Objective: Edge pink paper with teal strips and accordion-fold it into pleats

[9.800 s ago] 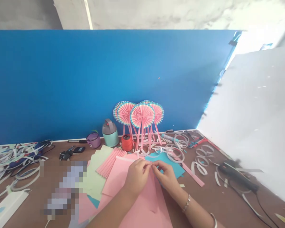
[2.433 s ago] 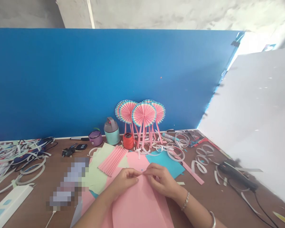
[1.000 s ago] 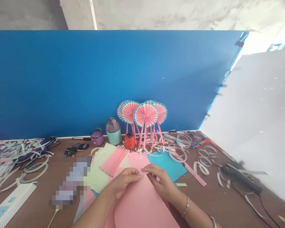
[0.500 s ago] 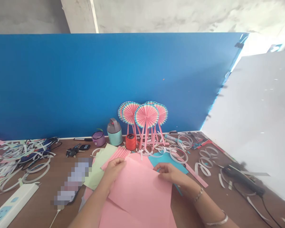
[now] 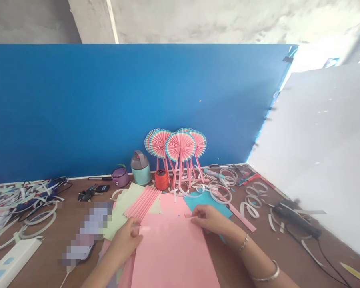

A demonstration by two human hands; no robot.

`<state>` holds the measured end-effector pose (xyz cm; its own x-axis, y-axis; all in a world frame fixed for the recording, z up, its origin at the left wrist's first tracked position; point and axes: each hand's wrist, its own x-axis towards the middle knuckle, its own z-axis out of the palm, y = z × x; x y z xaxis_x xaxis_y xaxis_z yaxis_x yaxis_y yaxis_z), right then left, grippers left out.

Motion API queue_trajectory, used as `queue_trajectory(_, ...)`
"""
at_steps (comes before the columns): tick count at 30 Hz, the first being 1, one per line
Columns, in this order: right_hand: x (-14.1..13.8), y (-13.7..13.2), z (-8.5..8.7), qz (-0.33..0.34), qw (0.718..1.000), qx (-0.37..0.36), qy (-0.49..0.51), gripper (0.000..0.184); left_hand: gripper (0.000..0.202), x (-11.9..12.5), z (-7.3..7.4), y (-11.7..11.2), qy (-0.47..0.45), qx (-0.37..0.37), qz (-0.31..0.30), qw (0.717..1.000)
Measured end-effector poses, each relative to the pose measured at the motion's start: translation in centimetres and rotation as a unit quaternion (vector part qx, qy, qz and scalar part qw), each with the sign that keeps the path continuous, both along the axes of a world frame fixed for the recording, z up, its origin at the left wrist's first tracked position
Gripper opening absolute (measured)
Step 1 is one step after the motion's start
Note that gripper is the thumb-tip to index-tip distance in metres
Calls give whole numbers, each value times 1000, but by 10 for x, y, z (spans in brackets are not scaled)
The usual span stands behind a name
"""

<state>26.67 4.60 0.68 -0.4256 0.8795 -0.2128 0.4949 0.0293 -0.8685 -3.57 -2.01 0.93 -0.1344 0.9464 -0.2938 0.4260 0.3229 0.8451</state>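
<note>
Front middle of the tabletop [image 5: 229,260], pink paper sheet [image 5: 168,252] lying flat, overlapping other paper, its lower end running past the bottom of the view. Left hand [image 5: 126,239] partly curled, fingers on the sheet's left edge, can't tell if gripping. Right hand [image 5: 208,219] half closed, fingertips [image 5: 195,216] at the sheet's upper right, touching it or just above, can't tell. Both forearms come in from the bottom, right wrist angled inward. Hands now well apart; earlier they met at the sheet's top edge. Pleated pink paper [image 5: 143,203] just past the left hand, on pale green sheets [image 5: 120,214]. Teal sheet [image 5: 204,200] beside the right hand. Pink paper fans [image 5: 180,146] stand behind, against the blue board [image 5: 108,112], next to a red ribbon spool [image 5: 161,180].
</note>
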Motion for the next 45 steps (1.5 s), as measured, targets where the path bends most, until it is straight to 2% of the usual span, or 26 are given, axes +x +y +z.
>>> queue_trajectory(2, 2, 4, 1, -43, 998, 29, -31, 24, 30, -1, -5, -4, 47, 2, -7, 999)
queue_trajectory(5, 8, 12, 2, -123, 982, 121, -77, 28, 31, 0, -5, -7, 130, 28, -46, 990)
queue_trajectory(8, 16, 19, 0, -220, 953, 182, -100, 20, 35, 2, 1, -5, 184, 39, -86, 978)
queue_trajectory(10, 21, 22, -2, -279, 934, 200, -98, 22, 36, 4, 7, -5, 208, 35, -106, 972)
queue_trajectory(13, 25, 24, -5, -322, 915, 225, -93, 25, 38, 7, 16, -5, 258, 13, -141, 956)
queue_trajectory(15, 24, 25, -7, -306, 911, 257, -99, 26, 41, 9, 23, -6, 310, 5, -151, 939)
queue_trajectory(18, 17, 24, -11, -223, 906, 336, -130, 30, 43, 18, 31, -5, 377, 38, -140, 915)
queue_trajectory(20, 11, 22, -14, -169, 898, 376, -152, 33, 38, 30, 32, -4, 380, 94, -149, 908)
queue_trajectory(22, 6, 19, -16, -133, 895, 391, -170, 33, 32, 45, 28, -4, 351, 200, -183, 896)
queue_trajectory(25, 1, 14, -16, -108, 890, 391, -208, 32, 23, 70, 16, -8, 314, 370, -252, 838)
queue_trajectory(28, -3, 8, -10, -100, 887, 382, -238, 29, 22, 86, 4, -15, 296, 497, -262, 773)
queue_trajectory(30, -6, 4, -4, -112, 885, 371, -256, 27, 21, 89, -2, -17, 288, 549, -265, 738)
queue_trajectory(35, -14, -3, 8, -154, 870, 300, -360, 21, 24, 89, -14, -15, 270, 610, -289, 687)
queue_trajectory(40, -23, -10, 12, -126, 851, 240, -450, 20, 26, 93, -27, -13, 240, 629, -295, 678)
queue_trajectory(45, -22, -9, 19, -151, 857, 226, -438, 24, 30, 98, -38, -14, 226, 652, -287, 664)
